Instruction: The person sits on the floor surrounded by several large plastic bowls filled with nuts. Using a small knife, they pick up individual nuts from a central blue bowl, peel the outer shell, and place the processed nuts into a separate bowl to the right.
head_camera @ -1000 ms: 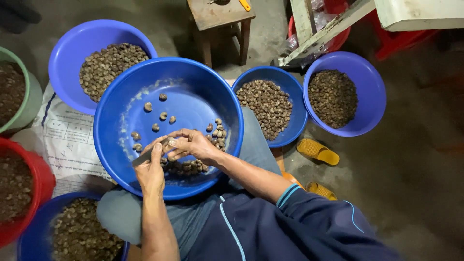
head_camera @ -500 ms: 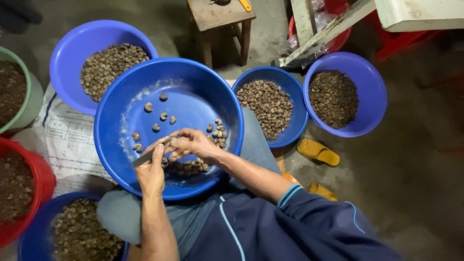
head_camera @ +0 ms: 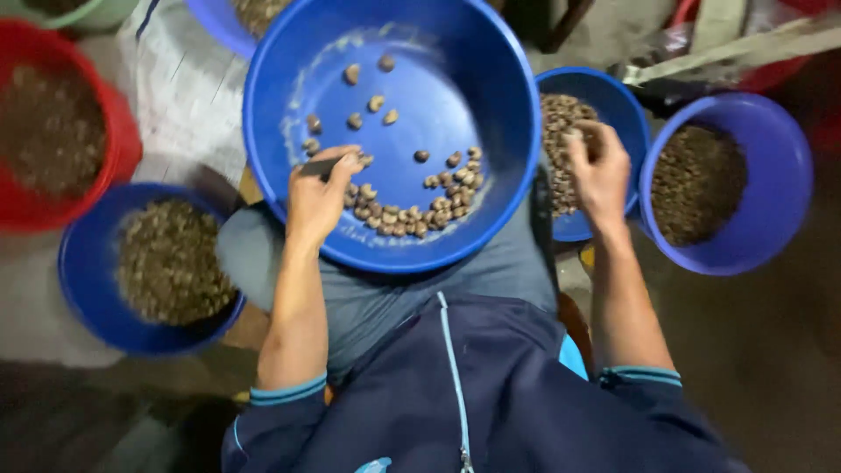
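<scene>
Left hand (head_camera: 317,194) closed round small knife (head_camera: 321,166) over big blue basin (head_camera: 517,131) rim, 8 o'clock. Right hand (head_camera: 599,171) loosely curled, contents unclear, in nut bowl (head_camera: 624,105), 3 o'clock, rims nearly touching.

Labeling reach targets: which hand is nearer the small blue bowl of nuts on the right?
Right. The right hand is over the small blue bowl, reaching into its nuts; the left hand is apart, at the big blue basin.

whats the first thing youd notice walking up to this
A big blue basin on the person's lap, with a small heap of pale nuts at its near side. The left hand holds a small knife over it, while the right hand reaches into a smaller blue bowl of brown nuts.
</scene>
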